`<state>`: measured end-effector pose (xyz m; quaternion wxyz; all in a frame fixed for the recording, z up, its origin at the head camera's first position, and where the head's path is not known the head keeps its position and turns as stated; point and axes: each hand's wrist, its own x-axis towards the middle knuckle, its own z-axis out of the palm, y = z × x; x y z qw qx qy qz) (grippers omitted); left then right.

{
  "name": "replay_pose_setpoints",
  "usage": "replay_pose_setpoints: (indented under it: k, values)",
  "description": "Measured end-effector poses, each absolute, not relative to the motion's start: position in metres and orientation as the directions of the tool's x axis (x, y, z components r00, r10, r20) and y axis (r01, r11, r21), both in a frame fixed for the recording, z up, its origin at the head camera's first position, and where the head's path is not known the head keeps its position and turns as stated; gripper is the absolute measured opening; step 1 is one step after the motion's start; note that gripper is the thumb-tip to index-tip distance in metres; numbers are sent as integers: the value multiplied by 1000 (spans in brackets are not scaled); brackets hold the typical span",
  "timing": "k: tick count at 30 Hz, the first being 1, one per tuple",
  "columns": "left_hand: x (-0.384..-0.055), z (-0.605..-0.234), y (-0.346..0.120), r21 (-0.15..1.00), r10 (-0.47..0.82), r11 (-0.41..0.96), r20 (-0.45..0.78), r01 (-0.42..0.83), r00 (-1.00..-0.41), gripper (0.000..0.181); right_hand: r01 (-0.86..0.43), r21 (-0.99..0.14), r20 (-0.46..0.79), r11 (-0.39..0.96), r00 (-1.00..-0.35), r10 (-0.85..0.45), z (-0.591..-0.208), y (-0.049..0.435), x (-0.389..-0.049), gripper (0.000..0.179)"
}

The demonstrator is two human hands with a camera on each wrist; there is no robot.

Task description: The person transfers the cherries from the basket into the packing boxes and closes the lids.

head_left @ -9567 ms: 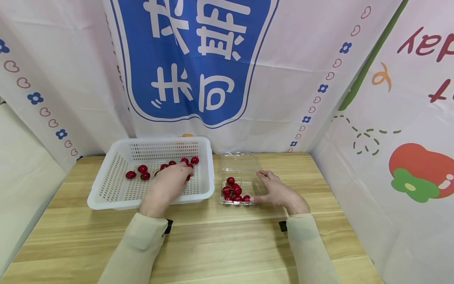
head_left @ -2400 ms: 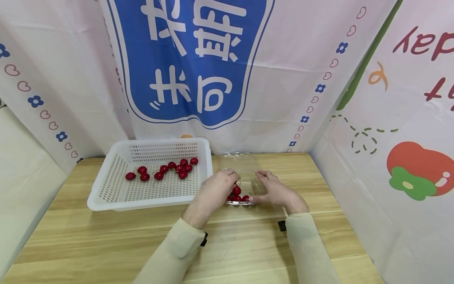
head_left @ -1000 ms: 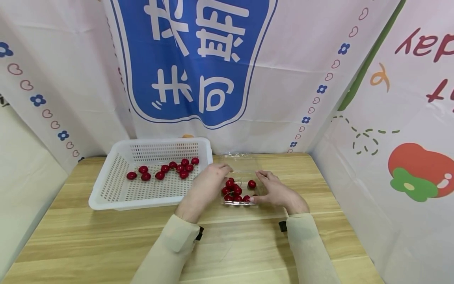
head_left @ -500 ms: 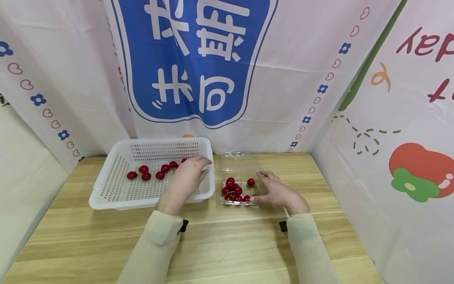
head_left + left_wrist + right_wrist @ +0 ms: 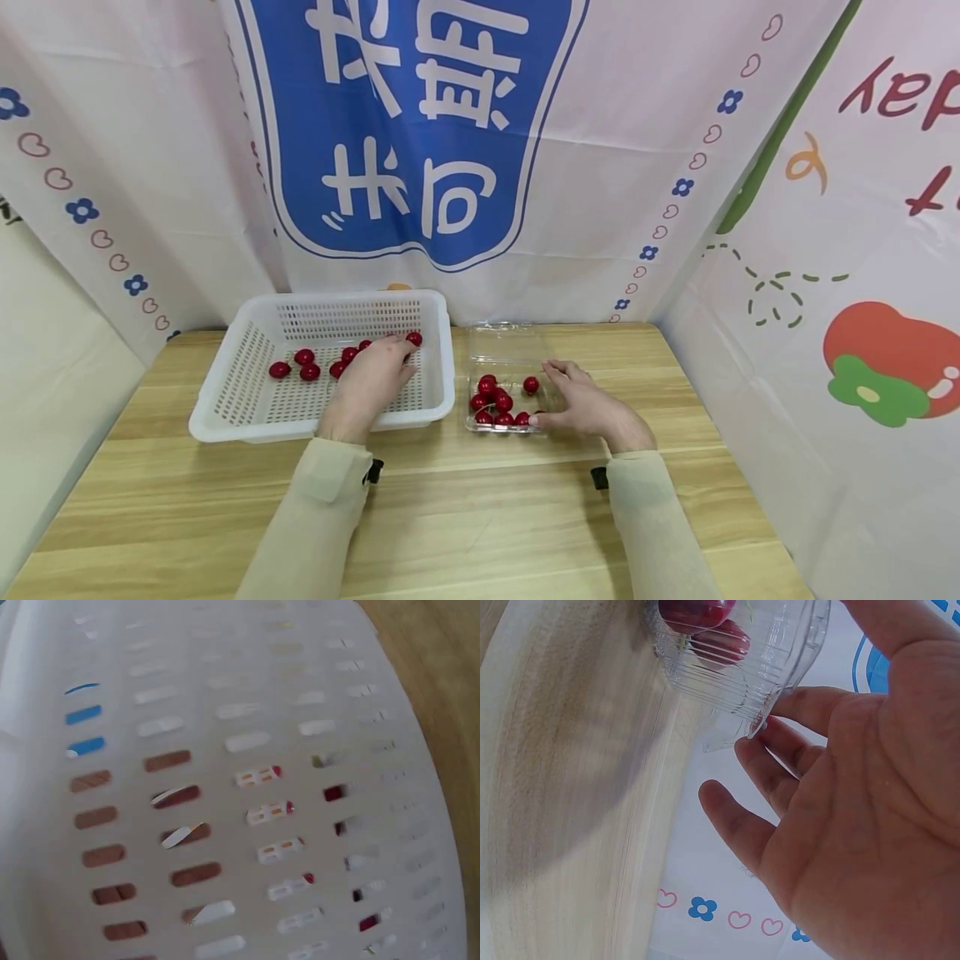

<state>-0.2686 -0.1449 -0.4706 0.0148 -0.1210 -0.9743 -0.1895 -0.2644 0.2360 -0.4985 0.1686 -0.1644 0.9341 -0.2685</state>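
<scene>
In the head view my left hand (image 5: 371, 379) reaches into the white plastic basket (image 5: 217, 425), over its red cherries (image 5: 303, 357). Its fingertips are hidden, so whether they pinch a cherry does not show. The left wrist view holds mostly the slotted basket wall (image 5: 247, 742), with skin tones and bits of red behind the slots. My right hand (image 5: 588, 408) holds the right side of the clear plastic clamshell box (image 5: 507, 357), thumb at the front corner, fingers toward the hinge. Several cherries (image 5: 502, 401) lie inside the box, mostly at its left and front.
Both containers stand side by side on a wooden table (image 5: 465, 525). The box's lid (image 5: 506, 340) lies folded back toward the wall. A printed white and blue cloth (image 5: 585, 208) hangs right behind the table, with another printed sheet at the right.
My left hand has moved left from the box to the cherries in the basket. A cherry now lies apart at the box's right side. The right hand has stayed at the box.
</scene>
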Motion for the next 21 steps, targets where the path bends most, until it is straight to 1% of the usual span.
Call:
replay_pose_setpoints:
  k: [6, 15, 21]
  values:
    - [-270, -477, -151, 348, 230, 912, 6, 218, -973, 40, -216, -559, -233, 801, -886, -401, -497, 236, -264, 117]
    - [-272, -484, -154, 337, 224, 919, -20, 205, -974, 26, -221, -550, -237, 805, -884, -404, -497, 236, -263, 116]
    - [-272, -484, -155, 336, 224, 922, -56, 193, -973, 28, -218, -552, -233, 805, -886, -401, -496, 235, -264, 116]
